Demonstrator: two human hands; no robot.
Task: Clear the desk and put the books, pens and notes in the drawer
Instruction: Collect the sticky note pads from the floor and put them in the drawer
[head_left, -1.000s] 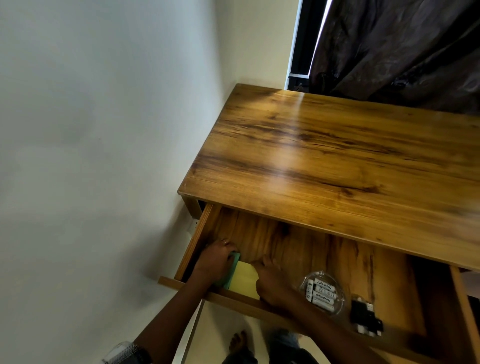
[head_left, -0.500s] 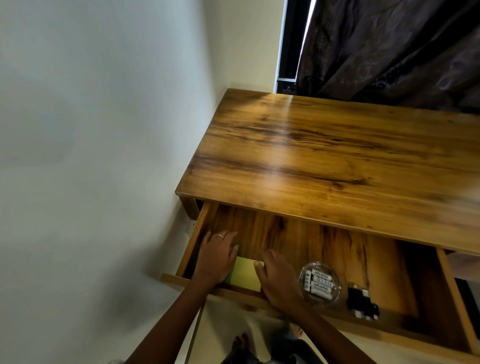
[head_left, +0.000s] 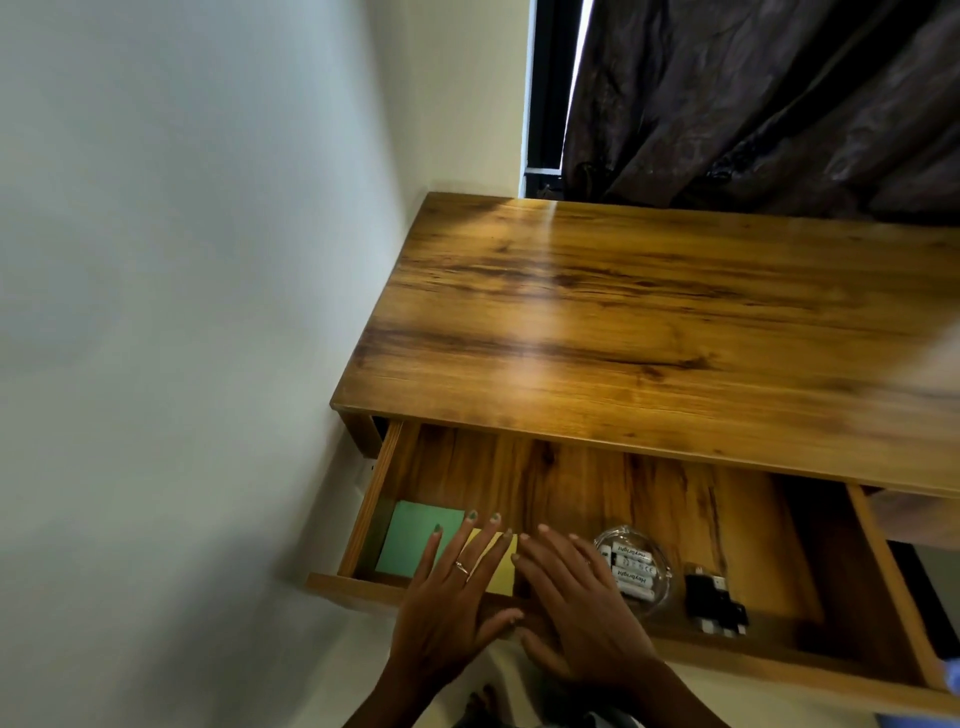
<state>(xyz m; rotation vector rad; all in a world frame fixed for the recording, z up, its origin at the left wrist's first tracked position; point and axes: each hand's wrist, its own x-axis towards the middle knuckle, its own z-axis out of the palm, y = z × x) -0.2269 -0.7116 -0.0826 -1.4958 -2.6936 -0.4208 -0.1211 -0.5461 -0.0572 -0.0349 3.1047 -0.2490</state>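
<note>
The wooden drawer (head_left: 571, 483) under the desk top (head_left: 649, 332) stands pulled out. In its front left corner lie a green note pad (head_left: 413, 538) and beside it a yellow note pad (head_left: 497, 569), partly hidden by my fingers. My left hand (head_left: 452, 597), with a ring on one finger, hovers flat over the two pads and the drawer's front edge, fingers straight and spread. Just to its right, my right hand (head_left: 576, 603) is also flat with straight fingers, over the front edge. Neither hand holds anything.
A clear round dish of white batteries (head_left: 631, 569) and a black adapter (head_left: 714, 605) lie in the drawer right of my hands. A white wall runs along the left. A dark curtain (head_left: 753, 104) hangs behind the desk.
Both hands have let go of the pads and pulled back toward me, fingers straightening. The green pad, held by my left hand before, now lies flat and in plain sight.
</note>
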